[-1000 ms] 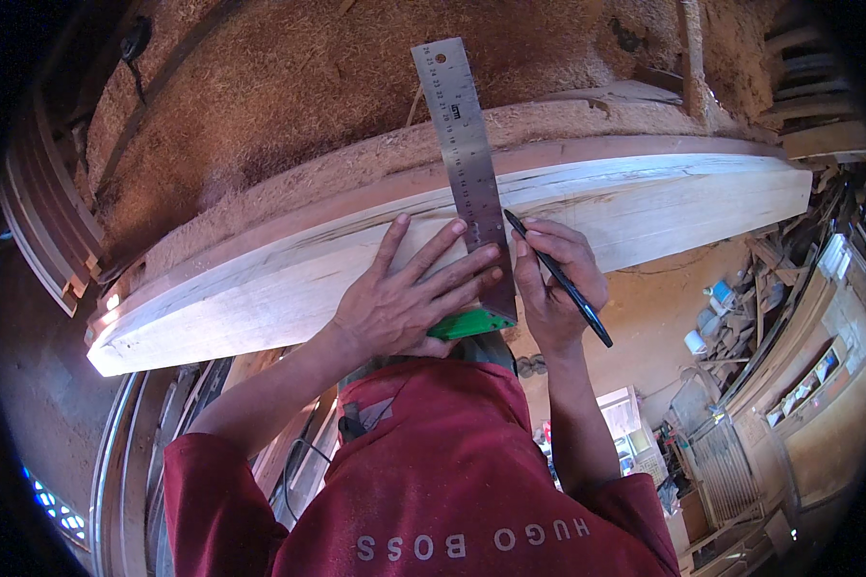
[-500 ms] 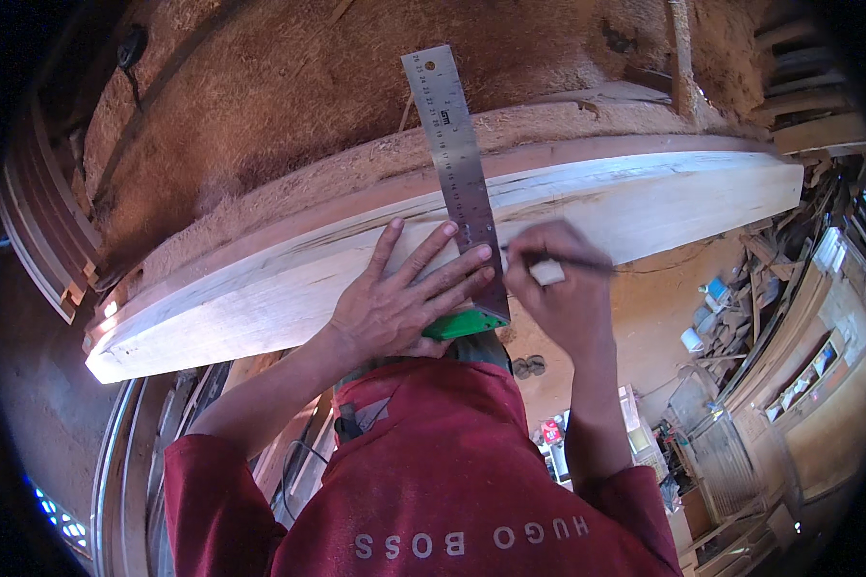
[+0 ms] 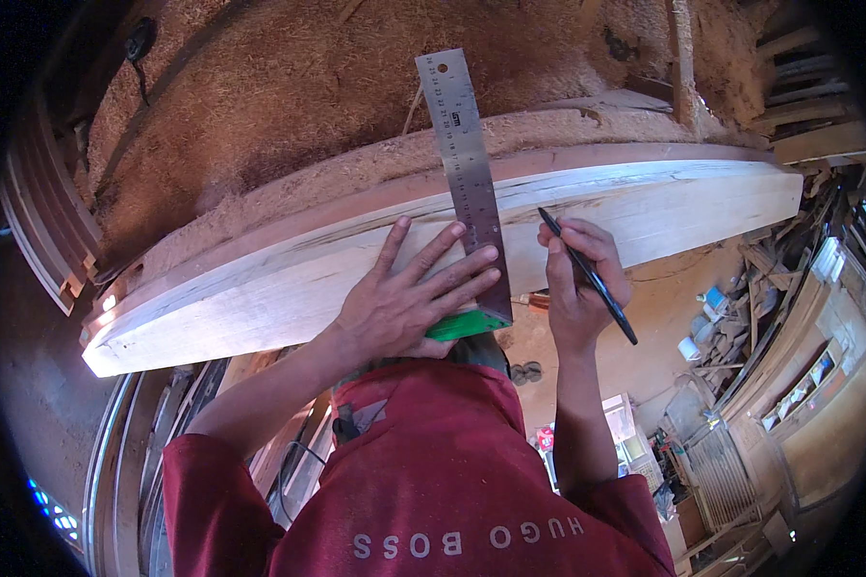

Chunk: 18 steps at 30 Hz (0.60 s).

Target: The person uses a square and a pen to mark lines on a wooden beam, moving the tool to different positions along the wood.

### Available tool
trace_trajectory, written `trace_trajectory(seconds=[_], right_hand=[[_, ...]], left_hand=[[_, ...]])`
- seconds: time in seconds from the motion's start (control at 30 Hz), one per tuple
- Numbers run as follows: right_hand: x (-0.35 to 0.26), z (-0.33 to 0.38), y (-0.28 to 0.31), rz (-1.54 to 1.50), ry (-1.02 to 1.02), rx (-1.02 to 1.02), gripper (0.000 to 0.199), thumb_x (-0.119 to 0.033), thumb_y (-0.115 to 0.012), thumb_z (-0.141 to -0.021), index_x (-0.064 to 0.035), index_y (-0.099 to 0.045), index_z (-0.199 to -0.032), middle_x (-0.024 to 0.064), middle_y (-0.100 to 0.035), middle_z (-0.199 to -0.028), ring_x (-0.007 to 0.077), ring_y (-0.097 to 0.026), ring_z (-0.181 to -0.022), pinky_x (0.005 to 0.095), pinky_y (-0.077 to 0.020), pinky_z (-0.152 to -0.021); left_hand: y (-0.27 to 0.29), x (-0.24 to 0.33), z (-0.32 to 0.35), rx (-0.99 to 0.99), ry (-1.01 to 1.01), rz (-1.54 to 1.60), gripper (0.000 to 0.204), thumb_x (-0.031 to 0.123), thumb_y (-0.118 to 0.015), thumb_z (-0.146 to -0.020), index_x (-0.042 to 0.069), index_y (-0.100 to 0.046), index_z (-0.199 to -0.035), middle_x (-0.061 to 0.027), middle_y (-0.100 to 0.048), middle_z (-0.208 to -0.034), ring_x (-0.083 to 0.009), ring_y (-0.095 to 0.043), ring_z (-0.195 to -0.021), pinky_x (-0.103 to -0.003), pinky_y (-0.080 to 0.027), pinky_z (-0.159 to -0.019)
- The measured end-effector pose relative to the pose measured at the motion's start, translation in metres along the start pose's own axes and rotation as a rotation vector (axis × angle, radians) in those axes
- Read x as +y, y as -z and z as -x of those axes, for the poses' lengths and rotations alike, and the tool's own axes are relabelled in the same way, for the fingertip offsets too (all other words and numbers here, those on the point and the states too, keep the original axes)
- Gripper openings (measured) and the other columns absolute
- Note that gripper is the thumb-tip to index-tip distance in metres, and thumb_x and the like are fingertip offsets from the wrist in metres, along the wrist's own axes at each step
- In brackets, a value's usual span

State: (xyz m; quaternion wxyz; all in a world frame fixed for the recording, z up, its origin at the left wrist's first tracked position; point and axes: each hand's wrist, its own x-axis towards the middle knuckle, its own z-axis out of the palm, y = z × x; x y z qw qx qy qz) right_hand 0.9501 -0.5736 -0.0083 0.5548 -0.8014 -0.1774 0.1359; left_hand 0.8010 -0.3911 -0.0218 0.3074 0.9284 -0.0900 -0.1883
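Observation:
A long pale wooden board point(image 3: 212, 306) lies across in front of me. Over its width stands a try square point(image 3: 460, 139) with a steel ruler blade and a green stock, its blade reaching past the far edge. My left hand point(image 3: 390, 300) presses the square to the board, fingers spread over the blade's left side and thumb by the green stock at the near edge. To the right of the blade, my right hand point(image 3: 584, 288) grips a slim black pen point(image 3: 601, 288) between thumb and fingers. The pen's tip is over the board, apart from the square; contact with the wood I cannot tell.
Beyond the board, wood shavings point(image 3: 308, 106) cover the ground, with an upright post point(image 3: 681, 67) at the far right. Offcuts point(image 3: 731, 332) are heaped on the right. Long planks point(image 3: 43, 212) lean at the left, and more timber lies below the board's left end.
My right hand has moved away from the blade's edge, to the right, and the pen has swung to slant with its tip pointing up-left. My left hand keeps its hold on the square.

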Motion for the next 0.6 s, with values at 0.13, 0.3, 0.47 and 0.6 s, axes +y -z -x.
trace_trajectory(seconds=[0.13,0.3,0.47,0.6], right_hand=[[0.0032,0.0126,-0.0051,-0.023,-0.025,0.024,0.018,0.008,-0.07,-0.09,0.0026,-0.065,-0.106,0.02,-0.067,-0.112,0.0253,-0.074,-0.096,0.0328,-0.0632,-0.083],[0.0038,0.0143,-0.009,-0.014,-0.01,0.026,0.017,0.007,-0.071,-0.088,0.0023,-0.066,-0.104,0.019,-0.069,-0.11,0.0251,-0.075,-0.091,0.0323,-0.0625,-0.081],[0.006,0.0135,-0.0088,0.037,0.021,0.012,0.018,0.005,-0.073,-0.087,0.0002,-0.067,-0.103,0.0173,-0.071,-0.107,0.0244,-0.075,-0.093,0.032,-0.0606,-0.08],[0.0043,0.0124,-0.0083,0.058,0.028,-0.017,0.017,0.004,-0.073,-0.088,-0.0012,-0.068,-0.103,0.0171,-0.072,-0.108,0.0248,-0.074,-0.095,0.0318,-0.0601,-0.081]], left_hand=[[-0.0002,0.0004,-0.0016,0.001,-0.005,-0.021,0.122,0.081,-0.07,-0.058,0.039,-0.026,-0.163,0.0104,-0.021,-0.171,-0.0289,-0.019,-0.158,-0.068,0.002,-0.125],[-0.0006,0.0009,-0.0036,-0.004,0.003,-0.047,0.125,0.086,-0.065,-0.054,0.041,-0.022,-0.163,0.011,-0.019,-0.171,-0.0286,-0.016,-0.158,-0.068,0.003,-0.124],[-0.0004,0.0005,-0.0037,-0.024,0.001,-0.087,0.127,0.088,-0.061,-0.052,0.041,-0.021,-0.163,0.0117,-0.018,-0.171,-0.0284,-0.015,-0.159,-0.068,0.003,-0.125],[-0.0019,0.0013,-0.0038,-0.009,0.007,-0.093,0.128,0.089,-0.06,-0.051,0.041,-0.021,-0.163,0.012,-0.019,-0.171,-0.0282,-0.015,-0.159,-0.068,0.004,-0.125]])
